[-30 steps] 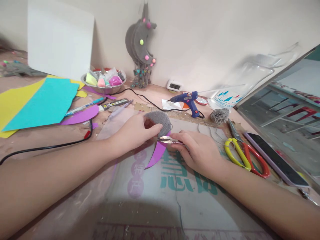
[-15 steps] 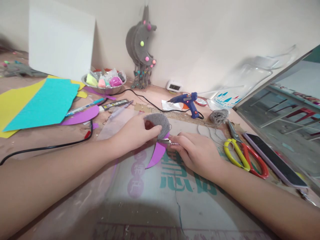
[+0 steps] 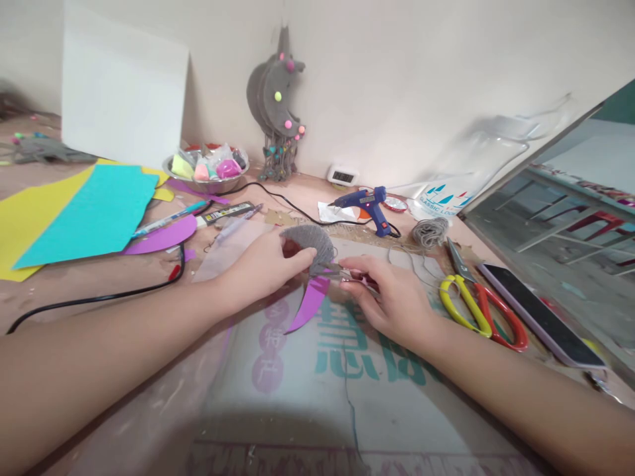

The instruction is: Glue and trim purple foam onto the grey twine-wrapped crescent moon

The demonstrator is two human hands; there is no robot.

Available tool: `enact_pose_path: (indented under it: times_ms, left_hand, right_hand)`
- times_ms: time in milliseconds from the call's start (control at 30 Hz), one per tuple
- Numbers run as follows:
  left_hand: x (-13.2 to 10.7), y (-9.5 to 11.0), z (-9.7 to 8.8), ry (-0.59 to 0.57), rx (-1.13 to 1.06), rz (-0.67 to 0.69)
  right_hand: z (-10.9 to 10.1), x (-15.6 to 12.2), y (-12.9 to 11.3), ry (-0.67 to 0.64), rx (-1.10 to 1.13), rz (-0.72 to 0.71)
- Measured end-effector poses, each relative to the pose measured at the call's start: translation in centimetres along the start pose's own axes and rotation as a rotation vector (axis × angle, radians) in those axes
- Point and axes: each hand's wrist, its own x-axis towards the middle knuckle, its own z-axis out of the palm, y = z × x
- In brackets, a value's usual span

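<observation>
My left hand (image 3: 270,266) is closed on a purple crescent (image 3: 308,304), a flat cut-out whose upper part is wrapped in grey yarn (image 3: 317,243). The bare purple tip hangs down below the wrapped part. My right hand (image 3: 384,291) pinches a small metal tool (image 3: 337,272) with a pinkish handle. Its thin metal end lies across the crescent at the edge of the yarn. Whether the tool is tweezers or small scissors, I cannot tell. A loose grey strand runs near the right hand to a yarn bundle (image 3: 430,233).
A blue glue gun (image 3: 364,205) with a black cord (image 3: 99,292) lies behind my hands. Scissors (image 3: 479,307) and a phone (image 3: 540,314) are on the right. Coloured sheets (image 3: 89,215) and a metal bowl (image 3: 206,182) are on the left. A grey moon ornament (image 3: 278,99) hangs at the wall.
The fingers of my right hand have spread a little around the metal tool, and its end has shifted slightly up along the crescent. My left hand keeps its hold; the view has shifted slightly.
</observation>
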Motion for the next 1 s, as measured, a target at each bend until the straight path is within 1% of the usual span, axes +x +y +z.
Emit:
enact_pose_path:
  times_ms: [133,267,433,700,867,1000]
  left_hand:
    - [0.05,0.18,-0.02,-0.018,-0.055,-0.05]
    - [0.36,-0.13,0.03,-0.023,-0.122,-0.082]
    - [0.5,-0.45,0.12,-0.038,-0.179,-0.071]
    - [0.22,0.05,0.01,-0.025,-0.123,-0.053]
    - [0.41,-0.32,0.09,-0.03,-0.177,-0.047]
    - [0.42,-0.47,0.11,-0.036,-0.145,-0.05]
  right_hand:
    - [-0.27,0.13,-0.12,-0.039,-0.004,-0.082]
    - [-0.43,0.18,-0.2,-0.061,-0.05,-0.145]
    - [-0.34,0.15,-0.19,-0.072,-0.105,-0.175]
    - [-0.3,0.39,-0.35,-0.052,-0.126,-0.195]
    - [-0.37,0.58,-0.55,-0.038,-0.13,-0.212]
    - [-0.33,0.6,-0.58,-0.043,-0.118,-0.215]
